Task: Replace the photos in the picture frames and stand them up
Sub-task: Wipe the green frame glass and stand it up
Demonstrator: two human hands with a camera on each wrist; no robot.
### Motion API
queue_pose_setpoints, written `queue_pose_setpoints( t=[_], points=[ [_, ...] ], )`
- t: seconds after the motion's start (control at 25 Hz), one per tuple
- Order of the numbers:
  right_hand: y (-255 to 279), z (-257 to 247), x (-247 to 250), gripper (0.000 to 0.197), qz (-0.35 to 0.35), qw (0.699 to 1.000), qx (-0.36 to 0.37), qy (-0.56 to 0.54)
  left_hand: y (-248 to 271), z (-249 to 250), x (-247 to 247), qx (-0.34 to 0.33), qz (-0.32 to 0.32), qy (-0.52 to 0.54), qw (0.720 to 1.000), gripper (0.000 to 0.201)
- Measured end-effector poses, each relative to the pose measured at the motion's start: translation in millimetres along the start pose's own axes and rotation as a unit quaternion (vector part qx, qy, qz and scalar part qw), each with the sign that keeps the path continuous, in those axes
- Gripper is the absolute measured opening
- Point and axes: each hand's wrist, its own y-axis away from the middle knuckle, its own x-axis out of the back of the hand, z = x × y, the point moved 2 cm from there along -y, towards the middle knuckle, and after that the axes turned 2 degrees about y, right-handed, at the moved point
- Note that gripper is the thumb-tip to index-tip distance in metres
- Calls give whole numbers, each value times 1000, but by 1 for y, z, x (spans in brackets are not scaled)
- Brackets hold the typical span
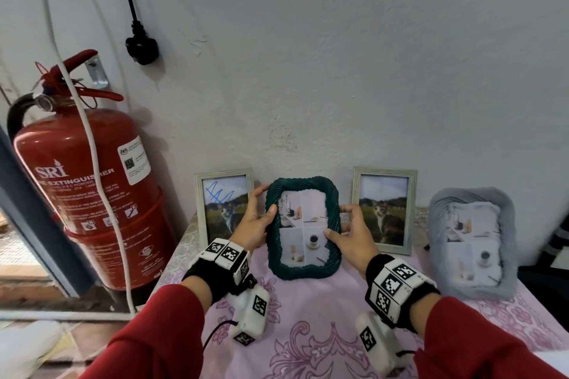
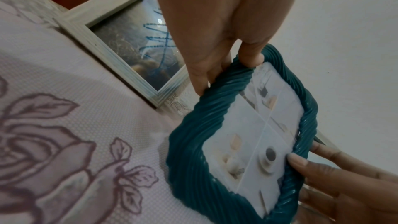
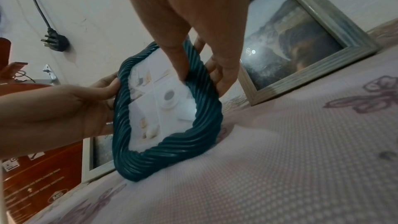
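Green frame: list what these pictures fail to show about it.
- Back and stand of the green frame: every view shows only its front.
- Fingers behind it: the left hand and right hand wrap round the frame's edges.
- Whether its bottom edge rests on the tablecloth: unclear in the head view.
- Photo details: too small and blurred.
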Motion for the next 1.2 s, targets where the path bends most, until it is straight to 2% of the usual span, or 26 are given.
queue_pose_setpoints(
  t=[0.2, 0.4, 0.68, 0.76, 0.92, 1.0, 1.2],
  points=[
    [2, 3, 1, 43, 8, 1000, -1, -8, 2, -2, 3, -4, -10, -44, 999, 44],
    [5, 1, 4, 46, 5, 1000, -3, 0, 5, 2, 8, -24, -34, -98, 994, 54],
    [9, -4, 10, 56, 14, 999, -16, 41, 10, 8, 10, -1, -10, -165, 986, 61],
    [13, -10, 11, 58, 36, 997, -9, 63, 11, 11, 12, 3, 4, -171, 985, 61],
    [24, -37, 13, 57, 140, 967, 108, 186, 19, 23, 20, -9, 39, -212, 977, 53],
    [29, -58, 9, 48, 166, 953, 165, 192, 25, 34, 26, -17, 66, -214, 975, 45],
    [23, -107, -22, 25, 123, 959, 233, 100, 36, 69, 57, -71, 137, -245, 957, 30]
  ],
)
